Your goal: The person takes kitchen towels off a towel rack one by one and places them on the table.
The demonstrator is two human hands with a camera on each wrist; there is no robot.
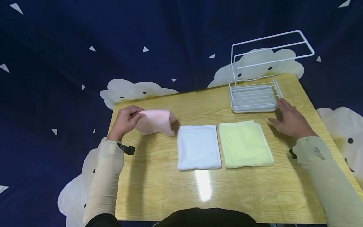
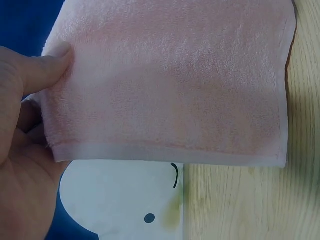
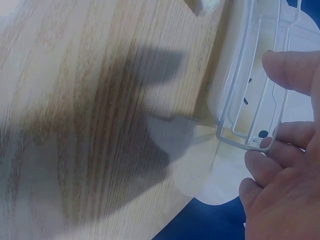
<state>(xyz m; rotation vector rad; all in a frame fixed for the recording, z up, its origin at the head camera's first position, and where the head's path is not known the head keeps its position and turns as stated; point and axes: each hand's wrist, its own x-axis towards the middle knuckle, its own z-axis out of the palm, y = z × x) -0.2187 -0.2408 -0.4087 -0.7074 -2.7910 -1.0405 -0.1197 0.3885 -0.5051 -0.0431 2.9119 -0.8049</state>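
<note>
My left hand [image 1: 127, 119] pinches a pink towel [image 1: 155, 121] by its left edge, thumb on top, and part of the cloth is lifted off the table at the left. Close up in the left wrist view, the towel [image 2: 170, 85] shows a pale hem. A folded white towel [image 1: 199, 147] lies flat in the middle, with a folded yellow towel [image 1: 246, 145] to its right. Over by the white wire rack [image 1: 253, 111], my right hand [image 1: 293, 121] has its thumb spread away from its fingers. Its fingertips are right at the rack's near right corner.
The rack stands at the back right of the wooden table [image 1: 227, 192], its tall wire frame rising above a tray base. Behind the table hangs a dark blue curtain [image 1: 181, 41] with white triangles and cloud shapes.
</note>
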